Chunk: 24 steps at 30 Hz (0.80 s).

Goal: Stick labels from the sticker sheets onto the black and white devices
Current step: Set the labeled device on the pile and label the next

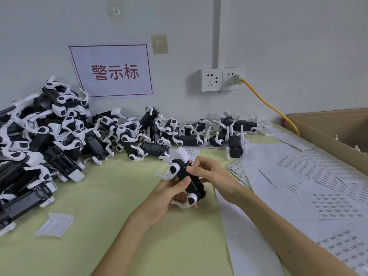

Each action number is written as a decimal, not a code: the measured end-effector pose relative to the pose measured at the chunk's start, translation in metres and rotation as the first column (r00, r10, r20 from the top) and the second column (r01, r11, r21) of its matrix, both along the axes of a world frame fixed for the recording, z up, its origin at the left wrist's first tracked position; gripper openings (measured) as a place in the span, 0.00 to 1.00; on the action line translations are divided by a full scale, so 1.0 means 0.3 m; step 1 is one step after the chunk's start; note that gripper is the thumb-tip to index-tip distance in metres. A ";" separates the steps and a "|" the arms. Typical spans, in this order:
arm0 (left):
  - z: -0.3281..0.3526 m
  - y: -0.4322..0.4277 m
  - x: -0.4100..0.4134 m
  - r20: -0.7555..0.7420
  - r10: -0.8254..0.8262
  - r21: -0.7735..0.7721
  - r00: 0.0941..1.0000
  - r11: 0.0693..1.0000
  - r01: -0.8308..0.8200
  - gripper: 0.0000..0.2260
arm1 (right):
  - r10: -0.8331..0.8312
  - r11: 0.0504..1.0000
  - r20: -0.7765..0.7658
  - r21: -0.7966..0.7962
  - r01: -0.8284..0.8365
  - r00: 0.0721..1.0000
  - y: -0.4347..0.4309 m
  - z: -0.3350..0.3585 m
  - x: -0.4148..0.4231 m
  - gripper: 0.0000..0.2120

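Left hand (169, 196) fingers curl under one black and white device (196, 191), thumb on its black body. Right hand (211, 174) fingertips pinch its upper side, above the table (119, 196). The pile of devices (59, 136) sits left (too tangled to count), and several overlapping sticker sheets (318, 176) lie right.
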<state>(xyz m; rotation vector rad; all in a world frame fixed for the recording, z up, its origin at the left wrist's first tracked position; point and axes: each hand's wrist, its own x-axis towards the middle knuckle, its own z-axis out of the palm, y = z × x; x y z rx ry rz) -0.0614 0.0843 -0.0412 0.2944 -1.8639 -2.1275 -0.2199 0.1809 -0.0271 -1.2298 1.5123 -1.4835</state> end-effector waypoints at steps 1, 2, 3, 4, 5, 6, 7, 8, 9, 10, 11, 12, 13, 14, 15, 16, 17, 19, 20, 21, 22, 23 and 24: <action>-0.001 0.001 0.000 0.004 -0.002 -0.010 1.000 1.000 0.002 0.09 | -0.001 1.000 0.002 0.002 0.001 1.000 0.001 0.000 0.000 0.17; -0.002 0.002 0.000 0.006 -0.002 -0.015 1.000 1.000 0.002 0.09 | -0.003 1.000 0.005 0.001 0.003 1.000 0.001 0.000 0.001 0.17; -0.005 0.001 -0.001 0.008 0.002 -0.019 1.000 1.000 -0.002 0.09 | -0.003 1.000 0.005 -0.002 0.003 1.000 0.001 0.000 0.002 0.17; -0.007 0.000 0.000 0.009 0.007 -0.025 1.000 1.000 -0.007 0.10 | -0.003 1.000 0.003 -0.003 0.003 1.000 0.001 0.001 0.003 0.18; -0.009 -0.003 0.000 0.012 0.012 -0.027 1.000 1.000 -0.012 0.10 | -0.001 1.000 0.003 -0.002 0.001 1.000 0.000 0.001 0.003 0.18; -0.011 -0.004 0.000 0.016 0.016 -0.026 1.000 1.000 -0.015 0.12 | 0.005 1.000 0.008 0.000 -0.005 1.000 0.000 0.000 0.002 0.18; -0.014 -0.006 -0.001 0.021 0.020 -0.021 1.000 1.000 -0.020 0.15 | 0.016 1.000 0.022 0.001 -0.016 1.000 0.001 -0.003 0.000 0.17; -0.017 -0.008 -0.001 0.025 0.023 -0.012 0.999 1.000 -0.022 0.17 | 0.028 1.000 0.045 0.001 -0.028 0.999 0.001 -0.005 -0.004 0.17; -0.019 -0.010 -0.002 0.026 0.022 -0.002 0.999 1.000 -0.022 0.18 | 0.036 0.999 0.067 0.002 -0.037 0.997 0.000 -0.007 -0.009 0.15; -0.018 -0.011 -0.003 0.022 0.019 0.006 1.000 1.000 -0.020 0.18 | 0.040 0.999 0.082 0.006 -0.040 0.996 -0.001 -0.007 -0.013 0.14; -0.015 -0.011 -0.004 0.011 0.017 0.016 1.000 1.000 -0.017 0.17 | 0.042 0.999 0.090 0.008 -0.043 0.995 -0.001 -0.009 -0.016 0.12; -0.011 -0.011 -0.004 -0.010 0.017 0.037 1.000 0.999 -0.017 0.18 | 0.045 0.999 0.093 0.004 -0.045 0.995 -0.003 -0.008 -0.018 0.11; -0.008 -0.012 -0.005 -0.039 0.023 0.072 0.999 0.997 -0.020 0.19 | 0.047 0.999 0.094 -0.006 -0.047 0.994 -0.005 -0.009 -0.018 0.09; -0.006 -0.015 -0.006 -0.070 0.041 0.114 0.997 0.993 -0.033 0.20 | 0.048 0.999 0.093 -0.015 -0.047 0.995 -0.006 -0.009 -0.016 0.07; -0.005 -0.020 -0.008 -0.096 0.072 0.152 0.993 0.987 -0.057 0.21 | 0.043 0.999 0.086 -0.023 -0.041 0.995 -0.006 -0.012 -0.016 0.06; -0.004 -0.027 -0.009 -0.115 0.108 0.185 0.987 0.979 -0.085 0.21 | 0.038 0.999 0.076 -0.031 -0.035 0.996 -0.007 -0.013 -0.013 0.05; -0.006 -0.032 -0.010 -0.128 0.140 0.213 0.982 0.971 -0.111 0.21 | 0.032 0.999 0.061 -0.038 -0.030 0.998 -0.008 -0.013 -0.010 0.08; -0.009 -0.042 -0.010 -0.135 0.186 0.244 0.973 0.958 -0.149 0.22 | 0.030 0.999 0.018 -0.040 -0.030 0.999 -0.007 -0.009 -0.002 0.15; -0.010 -0.045 -0.011 -0.132 0.210 0.248 0.969 0.953 -0.172 0.22 | 0.033 0.999 -0.005 -0.034 -0.033 0.999 -0.006 -0.007 0.000 0.17; -0.012 -0.050 -0.012 -0.131 0.235 0.251 0.963 0.948 -0.197 0.22 | 0.038 0.999 -0.030 -0.024 -0.039 0.999 -0.006 -0.006 0.002 0.18; -0.013 -0.055 -0.012 -0.135 0.260 0.254 0.956 0.942 -0.220 0.22 | 0.047 0.999 -0.045 -0.015 -0.047 0.998 -0.007 -0.005 0.005 0.19; -0.014 -0.059 -0.012 -0.142 0.280 0.260 0.949 0.936 -0.238 0.21 | 0.051 0.999 -0.049 -0.008 -0.051 0.997 -0.008 -0.007 0.006 0.18; -0.013 -0.063 -0.012 -0.147 0.294 0.269 0.944 0.931 -0.248 0.20 | 0.047 0.999 -0.049 -0.004 -0.047 0.998 -0.010 -0.008 0.007 0.17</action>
